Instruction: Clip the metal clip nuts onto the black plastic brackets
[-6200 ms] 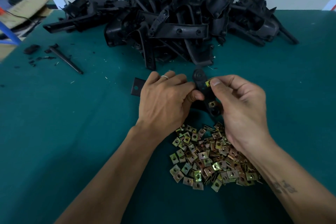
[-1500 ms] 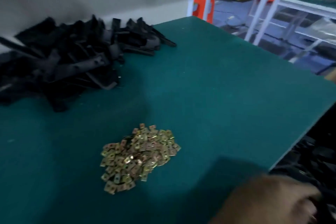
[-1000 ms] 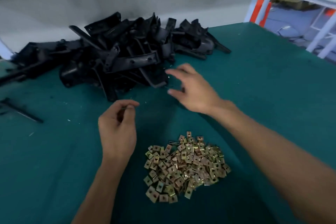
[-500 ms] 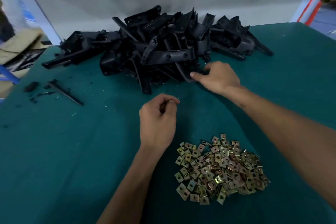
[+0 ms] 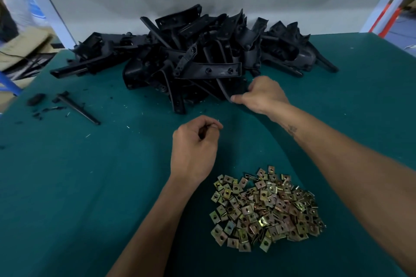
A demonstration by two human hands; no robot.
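- From the head camera, a green desk (image 5: 78, 186) fills the view, with a big tangled heap of black plastic brackets (image 5: 191, 60) piled at its far edge against a pale wall.
- The right hand (image 5: 262, 94) reaches out to the near right edge of that heap; its thumb and fingers pinch the curved end of one bracket (image 5: 226, 92) that sticks out of the pile.
- The left hand (image 5: 193, 146) hovers above the desk between the heap and the nuts, knuckles up, fingers curled in with the fingertips meeting the thumb. Something small may be pinched there, but I cannot tell what, or whether it holds anything.
- A loose pile of brass-coloured metal clip nuts (image 5: 265, 209) lies on the desk near the person, just right of the left forearm and under the right forearm.
- Off to the left, well apart from the heap, a thin black rod-like piece (image 5: 78, 109) lies on the desk among small black scraps (image 5: 36, 99).
- A cardboard box (image 5: 20, 47) sits beyond the desk's far left corner.
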